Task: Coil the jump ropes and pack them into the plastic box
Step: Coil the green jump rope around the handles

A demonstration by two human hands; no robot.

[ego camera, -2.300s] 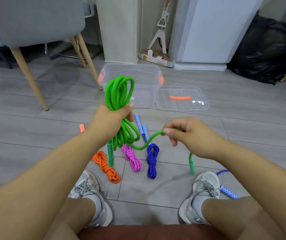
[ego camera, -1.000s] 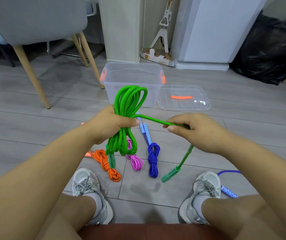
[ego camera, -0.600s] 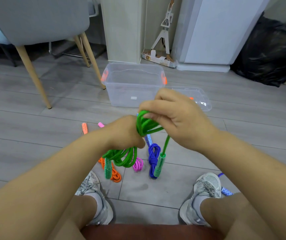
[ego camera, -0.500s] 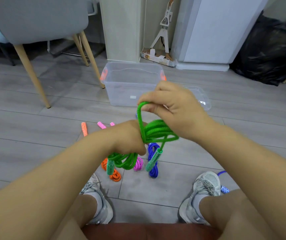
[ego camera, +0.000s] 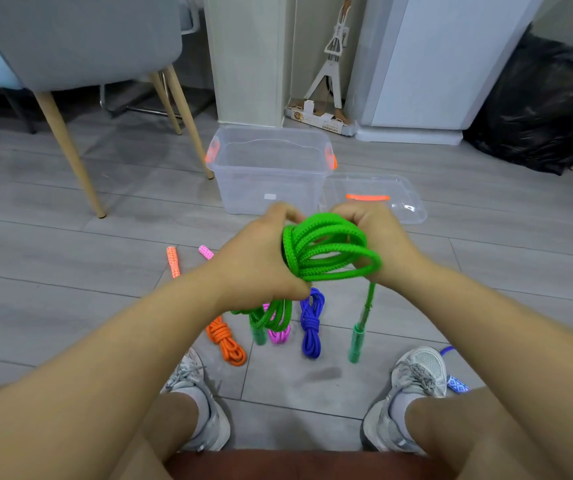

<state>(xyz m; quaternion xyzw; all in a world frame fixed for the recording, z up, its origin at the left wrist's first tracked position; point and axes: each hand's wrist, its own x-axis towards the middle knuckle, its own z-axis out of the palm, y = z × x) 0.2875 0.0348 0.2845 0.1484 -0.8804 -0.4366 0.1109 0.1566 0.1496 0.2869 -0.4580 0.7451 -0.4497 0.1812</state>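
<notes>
My left hand (ego camera: 260, 258) grips a bundle of green jump rope (ego camera: 323, 247) in front of me. My right hand (ego camera: 378, 233) holds the rope's loops from the right side. One green handle (ego camera: 357, 341) dangles below my right hand, another (ego camera: 258, 332) hangs under my left. Coiled orange (ego camera: 226, 342), pink (ego camera: 278, 332) and blue (ego camera: 310, 323) ropes lie on the floor below. The clear plastic box (ego camera: 271, 188) stands open beyond my hands, with nothing visible inside.
The box's clear lid (ego camera: 402, 188) lies on the floor to its right. A grey chair (ego camera: 80, 43) with wooden legs stands at the left. A black bag (ego camera: 541, 105) sits back right. Another blue rope (ego camera: 454, 379) lies by my right shoe.
My right hand has wound the free end of the green rope around the bundle, from out at the right to over the top. The loose handle now hangs straight down.
</notes>
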